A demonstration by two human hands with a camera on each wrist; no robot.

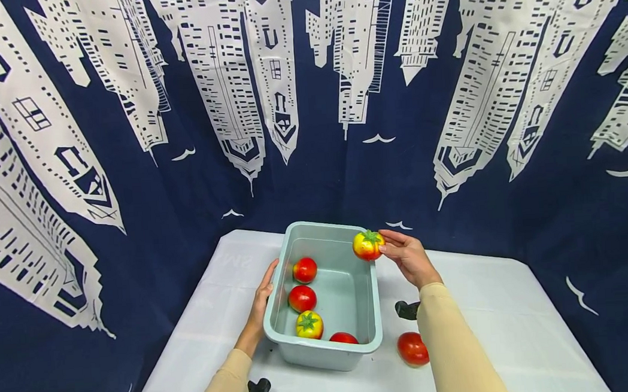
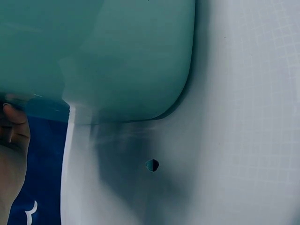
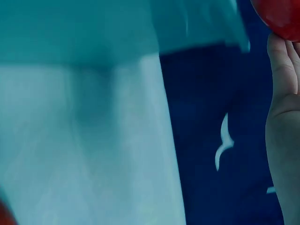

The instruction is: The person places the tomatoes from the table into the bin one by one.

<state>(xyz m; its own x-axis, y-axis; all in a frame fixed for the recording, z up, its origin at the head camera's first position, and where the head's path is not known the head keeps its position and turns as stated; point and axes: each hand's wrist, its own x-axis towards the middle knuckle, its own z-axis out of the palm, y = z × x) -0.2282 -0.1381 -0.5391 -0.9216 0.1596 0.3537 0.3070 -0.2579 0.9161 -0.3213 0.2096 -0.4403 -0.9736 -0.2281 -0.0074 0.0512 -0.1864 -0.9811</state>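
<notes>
My right hand (image 1: 409, 259) pinches a red and yellow tomato (image 1: 368, 245) with a green leafy top, held at the right rim of a pale blue-green bin (image 1: 376, 312). In the right wrist view, this tomato (image 3: 281, 16) shows red at the upper right corner, against the fingertips. My left hand (image 1: 261, 301) touches the bin's left outer side with fairly straight fingers; the left wrist view shows only part of that hand (image 2: 14, 154). Inside the bin are red tomatoes (image 1: 302, 298), one partly hidden by the near wall, and a yellow-red one (image 1: 309, 324) with its green top facing up.
Another red tomato (image 1: 412, 349) lies on the white table (image 1: 489, 329) right of the bin, near the right forearm. Black wrist-worn pieces (image 1: 259, 389) show by both forearms. A navy cloth (image 1: 313, 190) with white buildings hangs behind and beside the table.
</notes>
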